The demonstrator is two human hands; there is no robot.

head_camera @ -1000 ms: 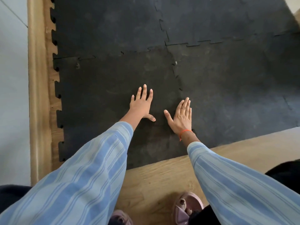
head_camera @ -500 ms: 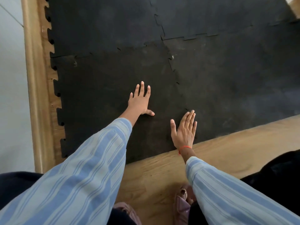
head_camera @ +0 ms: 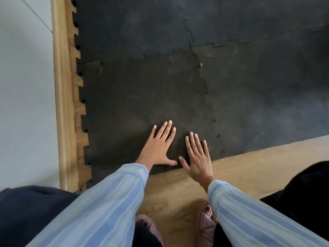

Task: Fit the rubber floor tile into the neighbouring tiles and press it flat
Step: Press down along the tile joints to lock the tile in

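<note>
A black rubber floor tile [head_camera: 142, 97] with jigsaw edges lies on the wooden floor, meshed with neighbouring black tiles behind [head_camera: 133, 27] and to the right [head_camera: 267, 97]. My left hand [head_camera: 157, 148] lies flat, fingers spread, on the tile near its front edge. My right hand [head_camera: 198, 157] lies flat beside it, fingers on the tile and the heel of the palm over the front edge on the wood. Both hands hold nothing. The tile's toothed left edge [head_camera: 83, 122] is free.
A wooden skirting strip [head_camera: 61, 104] runs along the grey wall [head_camera: 25, 104] on the left. Bare wooden floor [head_camera: 258, 161] lies in front of the tiles. My pink shoes [head_camera: 206, 227] and dark trousers show at the bottom.
Both hands have slid back toward me to the tile's front edge and closer together; the right hand shifted left off the seam onto the near tile.
</note>
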